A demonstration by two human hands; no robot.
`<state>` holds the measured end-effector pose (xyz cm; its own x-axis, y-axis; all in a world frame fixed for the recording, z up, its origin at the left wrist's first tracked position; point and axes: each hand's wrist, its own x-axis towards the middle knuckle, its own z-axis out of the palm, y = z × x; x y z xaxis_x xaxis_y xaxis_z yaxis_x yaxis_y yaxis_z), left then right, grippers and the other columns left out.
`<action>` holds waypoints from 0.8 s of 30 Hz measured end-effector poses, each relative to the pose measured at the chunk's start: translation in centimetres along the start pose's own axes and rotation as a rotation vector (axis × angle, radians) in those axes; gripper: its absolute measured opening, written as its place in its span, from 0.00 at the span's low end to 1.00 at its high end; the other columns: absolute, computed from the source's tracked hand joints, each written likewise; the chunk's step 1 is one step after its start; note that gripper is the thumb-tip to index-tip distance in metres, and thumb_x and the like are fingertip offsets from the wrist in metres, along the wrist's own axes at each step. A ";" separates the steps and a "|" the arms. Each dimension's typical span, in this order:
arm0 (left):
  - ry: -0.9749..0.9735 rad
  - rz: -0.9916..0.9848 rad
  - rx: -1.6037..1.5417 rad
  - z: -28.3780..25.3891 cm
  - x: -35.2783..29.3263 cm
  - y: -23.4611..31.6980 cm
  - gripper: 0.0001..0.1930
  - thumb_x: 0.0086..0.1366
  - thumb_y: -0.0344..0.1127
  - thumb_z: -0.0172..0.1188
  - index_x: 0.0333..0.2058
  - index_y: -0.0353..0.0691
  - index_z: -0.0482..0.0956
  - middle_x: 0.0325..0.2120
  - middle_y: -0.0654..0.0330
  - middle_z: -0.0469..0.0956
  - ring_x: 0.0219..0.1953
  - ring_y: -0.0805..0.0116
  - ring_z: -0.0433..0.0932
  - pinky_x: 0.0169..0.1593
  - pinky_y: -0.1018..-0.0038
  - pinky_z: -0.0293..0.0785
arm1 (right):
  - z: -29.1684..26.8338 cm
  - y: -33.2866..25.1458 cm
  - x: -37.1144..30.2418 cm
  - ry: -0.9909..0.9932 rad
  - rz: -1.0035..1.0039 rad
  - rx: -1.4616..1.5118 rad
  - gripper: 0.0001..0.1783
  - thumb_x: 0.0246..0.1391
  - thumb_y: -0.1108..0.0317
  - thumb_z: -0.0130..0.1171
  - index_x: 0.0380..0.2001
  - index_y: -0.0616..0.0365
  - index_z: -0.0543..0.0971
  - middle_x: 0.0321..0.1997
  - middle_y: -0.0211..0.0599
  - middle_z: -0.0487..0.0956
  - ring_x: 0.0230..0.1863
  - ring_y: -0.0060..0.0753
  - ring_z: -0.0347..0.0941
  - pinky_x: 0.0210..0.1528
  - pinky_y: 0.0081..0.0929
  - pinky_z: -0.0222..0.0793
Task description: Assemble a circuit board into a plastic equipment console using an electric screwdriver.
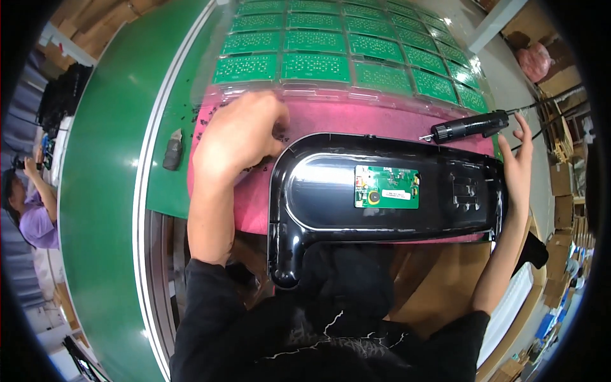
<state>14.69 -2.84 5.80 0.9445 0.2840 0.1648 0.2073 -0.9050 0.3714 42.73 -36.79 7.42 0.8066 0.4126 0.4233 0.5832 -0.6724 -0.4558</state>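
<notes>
A glossy black plastic housing (331,191) lies on a pink mat (356,118) in front of me, with a small green circuit board (386,187) seated in its middle. My left hand (238,137) rests on the mat at the housing's upper left corner, fingers curled down over small dark screws (203,118); whether it pinches one is hidden. My right hand (519,162) lies along the housing's right end, fingers spread and raised. A black electric screwdriver (471,125) lies just beyond the housing, near my right fingertips.
A clear tray (254,95) of several green circuit boards (315,65) sits behind the mat. A green conveyor belt (108,159) runs along the left, with a dark grey lump (172,149) on its edge. Another person (28,210) sits far left. Cardboard boxes (563,184) stand right.
</notes>
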 end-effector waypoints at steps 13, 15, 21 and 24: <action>-0.143 -0.121 -0.071 1.4 1.8 0.0 0.08 0.39 0.20 0.61 0.23 0.32 0.78 0.21 0.47 0.77 0.28 0.54 0.78 0.34 0.65 0.73 | 7.0 -6.6 2.7 0.232 0.028 1.201 0.34 0.48 0.77 0.60 0.55 0.63 0.54 0.39 0.39 0.72 0.34 0.32 0.73 0.39 0.27 0.73; -0.105 -0.113 -0.096 1.3 1.7 -0.1 0.07 0.41 0.19 0.61 0.24 0.30 0.78 0.19 0.49 0.77 0.25 0.58 0.79 0.32 0.69 0.73 | 7.4 -7.8 2.4 -0.012 0.141 1.326 0.21 0.51 0.71 0.60 0.46 0.61 0.64 0.32 0.36 0.73 0.29 0.29 0.72 0.36 0.26 0.70; 0.229 0.027 -0.360 -0.2 2.5 3.4 0.07 0.49 0.22 0.63 0.30 0.31 0.81 0.26 0.52 0.79 0.29 0.68 0.78 0.35 0.76 0.74 | 5.0 -12.4 0.0 0.061 0.120 1.704 0.19 0.57 0.53 0.48 0.41 0.59 0.68 0.21 0.30 0.65 0.21 0.26 0.61 0.32 0.32 0.62; 0.136 0.087 -0.857 0.2 2.2 6.2 0.07 0.50 0.21 0.63 0.31 0.31 0.81 0.29 0.57 0.78 0.31 0.74 0.77 0.36 0.80 0.74 | 3.7 -15.1 -2.7 -0.017 0.115 1.938 0.20 0.57 0.49 0.45 0.39 0.55 0.69 0.18 0.28 0.64 0.19 0.24 0.58 0.30 0.31 0.59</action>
<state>18.05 -7.87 8.29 0.8983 0.3094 0.3121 -0.1790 -0.3910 0.9028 32.11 -25.45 10.34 0.8364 0.4363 0.3318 -0.1759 0.7870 -0.5914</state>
